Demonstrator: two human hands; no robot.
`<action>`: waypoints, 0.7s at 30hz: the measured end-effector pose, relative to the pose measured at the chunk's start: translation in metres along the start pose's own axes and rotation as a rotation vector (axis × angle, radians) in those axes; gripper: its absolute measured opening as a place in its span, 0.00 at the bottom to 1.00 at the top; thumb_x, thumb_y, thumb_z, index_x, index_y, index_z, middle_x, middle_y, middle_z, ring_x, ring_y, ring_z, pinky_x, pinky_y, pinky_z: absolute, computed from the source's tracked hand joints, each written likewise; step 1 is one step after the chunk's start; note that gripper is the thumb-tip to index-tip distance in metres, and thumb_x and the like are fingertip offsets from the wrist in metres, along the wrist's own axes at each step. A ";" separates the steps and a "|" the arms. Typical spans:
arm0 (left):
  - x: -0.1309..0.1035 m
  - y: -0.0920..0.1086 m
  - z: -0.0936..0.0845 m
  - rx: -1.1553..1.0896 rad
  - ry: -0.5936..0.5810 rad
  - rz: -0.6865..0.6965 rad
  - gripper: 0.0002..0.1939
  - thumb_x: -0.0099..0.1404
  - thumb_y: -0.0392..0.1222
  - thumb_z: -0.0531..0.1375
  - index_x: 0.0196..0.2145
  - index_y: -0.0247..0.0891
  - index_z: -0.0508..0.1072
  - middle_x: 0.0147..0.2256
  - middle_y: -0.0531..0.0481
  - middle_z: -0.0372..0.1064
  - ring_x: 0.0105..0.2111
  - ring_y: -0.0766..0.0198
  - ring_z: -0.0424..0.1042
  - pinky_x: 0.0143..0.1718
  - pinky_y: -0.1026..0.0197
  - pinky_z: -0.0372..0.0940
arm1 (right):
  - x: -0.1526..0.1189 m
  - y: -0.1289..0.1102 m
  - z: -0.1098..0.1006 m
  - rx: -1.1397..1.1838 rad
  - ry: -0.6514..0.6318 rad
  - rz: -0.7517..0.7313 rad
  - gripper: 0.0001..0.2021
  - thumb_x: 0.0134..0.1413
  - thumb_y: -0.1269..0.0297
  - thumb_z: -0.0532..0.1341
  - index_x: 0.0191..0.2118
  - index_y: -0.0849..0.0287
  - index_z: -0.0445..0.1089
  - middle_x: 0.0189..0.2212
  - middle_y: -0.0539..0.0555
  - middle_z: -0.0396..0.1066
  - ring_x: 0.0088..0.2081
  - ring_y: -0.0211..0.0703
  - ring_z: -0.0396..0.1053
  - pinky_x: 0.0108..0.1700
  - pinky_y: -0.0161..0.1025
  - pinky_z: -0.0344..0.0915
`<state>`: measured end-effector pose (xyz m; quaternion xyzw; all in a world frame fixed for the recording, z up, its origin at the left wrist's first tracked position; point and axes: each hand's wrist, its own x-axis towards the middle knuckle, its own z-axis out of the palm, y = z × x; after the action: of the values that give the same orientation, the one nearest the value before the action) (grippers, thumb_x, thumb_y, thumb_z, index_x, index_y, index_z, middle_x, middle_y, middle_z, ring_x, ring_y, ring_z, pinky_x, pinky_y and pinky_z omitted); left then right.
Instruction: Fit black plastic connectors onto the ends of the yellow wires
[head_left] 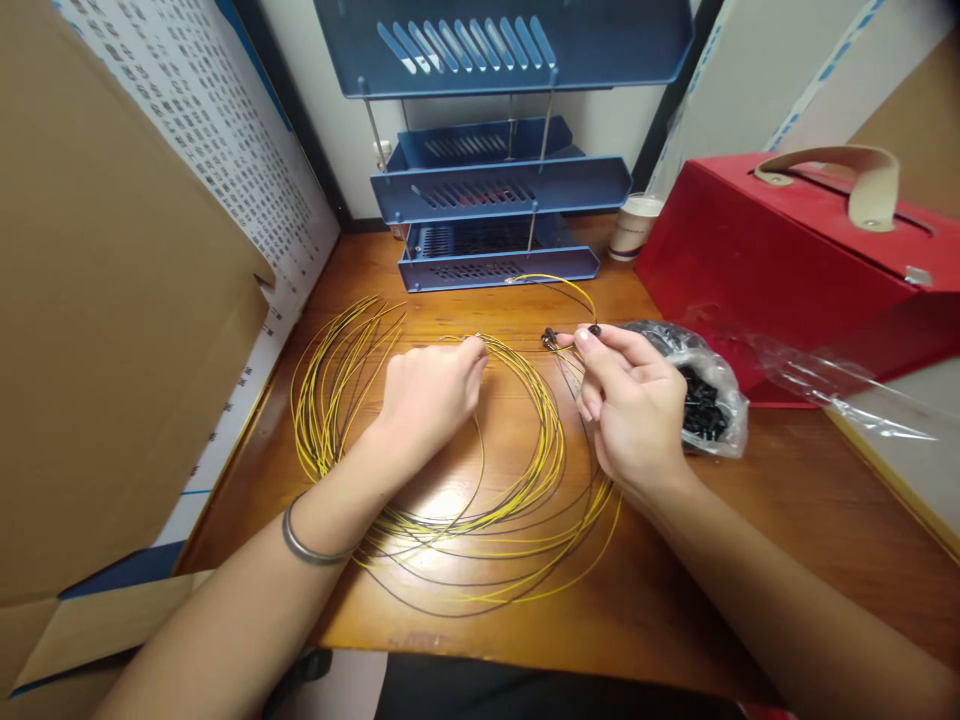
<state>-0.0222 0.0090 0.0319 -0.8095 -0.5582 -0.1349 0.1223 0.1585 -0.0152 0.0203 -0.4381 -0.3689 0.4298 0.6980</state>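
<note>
My left hand (433, 388) is closed in a pinch over the middle of the table, at the end of a yellow and black wire; its fingertips are partly hidden. Loops of thin yellow and black wire (551, 440) lie coiled beneath both hands. Between thumb and index finger, my right hand (637, 400) pinches a small round black piece (595, 330) with a yellow wire running up from it and curving left. Just left of those fingers sits a small cluster of dark parts (550, 340). A clear plastic bag (735, 420) of black pieces (703, 405) stands beside my right hand.
A blue tiered tray rack (502, 190) stands at the back, with a paper cup (634, 228) next to it. On the right is a red box (720, 270) with a beige handle. Cardboard (112, 330) rises along the left of the wooden table (795, 520).
</note>
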 end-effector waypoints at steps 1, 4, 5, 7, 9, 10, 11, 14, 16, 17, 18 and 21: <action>0.000 0.000 0.000 -0.039 0.021 0.002 0.12 0.72 0.47 0.56 0.45 0.42 0.77 0.30 0.47 0.79 0.27 0.57 0.76 0.26 0.63 0.54 | 0.000 0.000 0.000 -0.001 -0.003 0.005 0.13 0.48 0.58 0.73 0.36 0.57 0.73 0.37 0.53 0.79 0.15 0.26 0.52 0.14 0.33 0.51; -0.001 0.003 -0.001 -0.245 0.038 0.064 0.15 0.69 0.48 0.60 0.51 0.42 0.75 0.32 0.50 0.80 0.29 0.60 0.76 0.29 0.63 0.60 | 0.002 0.002 -0.001 -0.006 -0.016 0.034 0.14 0.46 0.58 0.74 0.36 0.57 0.73 0.35 0.53 0.79 0.15 0.26 0.54 0.14 0.32 0.52; -0.002 0.005 -0.002 -0.307 0.042 0.089 0.16 0.69 0.48 0.61 0.51 0.41 0.75 0.33 0.50 0.79 0.30 0.61 0.76 0.30 0.62 0.62 | 0.002 0.002 -0.001 -0.009 -0.022 0.040 0.14 0.46 0.58 0.74 0.36 0.58 0.73 0.35 0.53 0.79 0.15 0.26 0.54 0.15 0.32 0.52; -0.004 0.010 -0.002 -0.380 0.070 0.131 0.15 0.69 0.46 0.61 0.51 0.40 0.75 0.35 0.49 0.79 0.31 0.62 0.76 0.33 0.62 0.64 | 0.001 0.004 -0.001 -0.012 -0.034 0.050 0.15 0.45 0.58 0.74 0.35 0.58 0.73 0.34 0.52 0.79 0.15 0.26 0.54 0.15 0.31 0.52; -0.005 0.014 -0.002 -0.404 0.121 0.153 0.13 0.70 0.45 0.59 0.48 0.40 0.77 0.37 0.48 0.78 0.33 0.62 0.76 0.34 0.62 0.66 | 0.000 0.006 0.000 -0.006 -0.047 0.065 0.15 0.45 0.58 0.74 0.35 0.58 0.73 0.32 0.52 0.79 0.15 0.26 0.54 0.14 0.31 0.51; -0.006 0.015 -0.002 -0.410 0.146 0.164 0.12 0.71 0.45 0.59 0.46 0.39 0.78 0.38 0.48 0.77 0.34 0.62 0.76 0.35 0.62 0.66 | -0.001 0.006 0.000 0.003 -0.058 0.074 0.15 0.45 0.58 0.75 0.35 0.58 0.72 0.31 0.51 0.79 0.14 0.26 0.53 0.14 0.30 0.51; -0.006 0.016 -0.002 -0.416 0.168 0.176 0.11 0.71 0.46 0.58 0.44 0.39 0.78 0.38 0.47 0.77 0.35 0.62 0.76 0.35 0.62 0.67 | -0.003 0.007 0.000 0.011 -0.068 0.085 0.15 0.45 0.58 0.75 0.35 0.59 0.72 0.30 0.51 0.79 0.14 0.26 0.53 0.14 0.30 0.51; -0.007 0.016 -0.002 -0.447 0.208 0.219 0.11 0.72 0.46 0.58 0.43 0.39 0.78 0.40 0.47 0.78 0.37 0.62 0.77 0.38 0.62 0.68 | -0.005 0.008 0.001 0.022 -0.092 0.106 0.15 0.46 0.58 0.75 0.34 0.59 0.71 0.29 0.51 0.79 0.14 0.26 0.54 0.15 0.30 0.51; -0.007 0.016 -0.001 -0.481 0.214 0.244 0.11 0.72 0.45 0.58 0.43 0.39 0.78 0.40 0.48 0.80 0.38 0.63 0.78 0.40 0.63 0.69 | -0.006 0.007 0.001 0.013 -0.098 0.112 0.16 0.46 0.58 0.75 0.34 0.59 0.71 0.28 0.51 0.78 0.14 0.27 0.54 0.14 0.30 0.51; -0.007 0.015 0.000 -0.497 0.216 0.256 0.10 0.72 0.44 0.58 0.43 0.38 0.78 0.40 0.48 0.80 0.38 0.63 0.79 0.40 0.63 0.69 | -0.006 0.007 0.001 0.007 -0.099 0.115 0.16 0.45 0.57 0.75 0.34 0.59 0.71 0.25 0.50 0.77 0.14 0.27 0.54 0.14 0.30 0.51; -0.007 0.015 0.001 -0.510 0.219 0.267 0.10 0.72 0.44 0.58 0.43 0.38 0.78 0.40 0.48 0.81 0.38 0.63 0.79 0.40 0.63 0.70 | -0.006 0.007 0.002 0.001 -0.099 0.119 0.17 0.44 0.57 0.76 0.34 0.59 0.71 0.22 0.48 0.75 0.14 0.27 0.54 0.14 0.30 0.50; -0.007 0.015 0.004 -0.518 0.255 0.295 0.09 0.72 0.41 0.59 0.42 0.38 0.79 0.40 0.49 0.82 0.37 0.64 0.80 0.39 0.64 0.70 | -0.006 0.006 0.002 -0.010 -0.092 0.136 0.18 0.41 0.57 0.77 0.33 0.60 0.71 0.16 0.44 0.68 0.13 0.29 0.55 0.14 0.28 0.51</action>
<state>-0.0106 -0.0008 0.0254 -0.8624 -0.3621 -0.3537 -0.0008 0.1525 -0.0182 0.0145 -0.4454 -0.3720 0.4943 0.6473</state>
